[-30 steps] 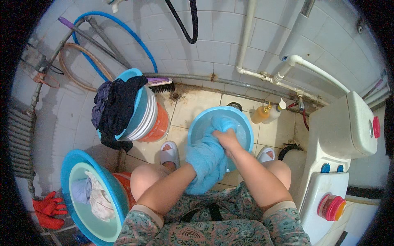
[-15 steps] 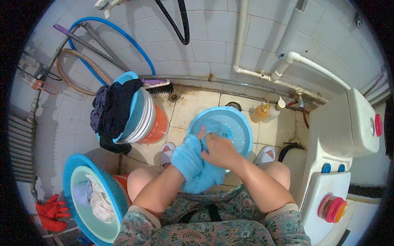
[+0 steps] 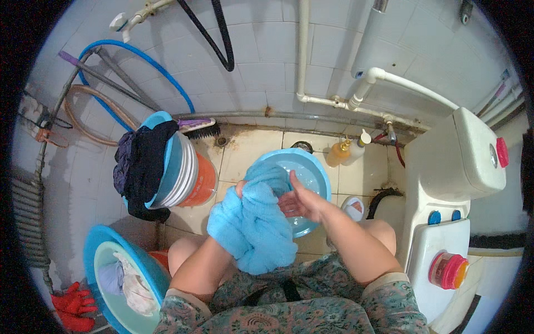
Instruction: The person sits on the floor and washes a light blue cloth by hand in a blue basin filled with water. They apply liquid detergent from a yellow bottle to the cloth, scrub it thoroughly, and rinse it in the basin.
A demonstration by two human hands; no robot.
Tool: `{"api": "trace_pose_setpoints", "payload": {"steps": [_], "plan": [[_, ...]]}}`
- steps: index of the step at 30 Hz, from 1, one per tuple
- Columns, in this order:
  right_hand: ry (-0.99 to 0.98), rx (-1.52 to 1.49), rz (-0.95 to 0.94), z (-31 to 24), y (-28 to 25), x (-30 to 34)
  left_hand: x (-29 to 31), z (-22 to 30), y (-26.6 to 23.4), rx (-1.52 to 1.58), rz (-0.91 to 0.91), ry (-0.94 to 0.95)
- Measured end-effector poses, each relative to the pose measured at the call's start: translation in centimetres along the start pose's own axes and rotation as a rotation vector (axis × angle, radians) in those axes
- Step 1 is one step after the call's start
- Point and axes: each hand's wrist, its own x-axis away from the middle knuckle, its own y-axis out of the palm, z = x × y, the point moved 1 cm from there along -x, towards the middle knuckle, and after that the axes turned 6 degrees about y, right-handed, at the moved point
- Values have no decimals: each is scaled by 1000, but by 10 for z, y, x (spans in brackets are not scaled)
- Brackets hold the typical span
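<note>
Pale wall tiles (image 3: 267,78) rose behind a cream-tiled floor (image 3: 258,143), wet-looking and stained near its far edge. Fingers of the person's right hand (image 3: 303,201) were straight and loosely spread, thumb lifted, closed on nothing; the palm faced a fluffy blue towel (image 3: 256,228), though whether the fingertips touched it could not be told. Of the left hand (image 3: 240,188) only a little showed at the towel's upper edge; the rest was covered, so how firmly it gripped could not be told. Bunched around that hand and wrist, the towel overlapped the near left side of a round light-blue basin (image 3: 327,186) holding water (image 3: 306,170). Beyond stood an amber pump bottle (image 3: 337,155) and a whitish one (image 3: 355,150), side by side. Leftward, dark clothes (image 3: 146,167) hung over an orange-and-white bucket (image 3: 201,181), a brush (image 3: 199,129) behind it. Nearer, light cloths (image 3: 136,286) lay in a pale green basin (image 3: 105,253) within a larger blue tub (image 3: 92,245), beside red gloves (image 3: 73,306). At right stood a toilet (image 3: 439,150).
</note>
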Motion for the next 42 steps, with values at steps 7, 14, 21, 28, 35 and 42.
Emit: {"api": "trace_pose_setpoints", "payload": {"steps": [7, 14, 21, 28, 35, 42], "plan": [[-203, -398, -108, -10, 64, 14, 0, 6, 10, -135, -57, 88], [-387, -664, -269, -36, 61, 10, 0, 4, 10, -160, -102, 83], [-405, -565, -415, -36, 51, 15, -14, 5, 8, -163, -175, 65], [-308, -334, -162, -34, 37, 11, -9, -5, 9, -226, -230, 55], [-225, -95, 170, -30, 38, 2, -5, -15, 13, -404, -235, 88], [-201, 66, 415, -8, 35, -21, 4, -26, 23, -699, -284, 123]]}}
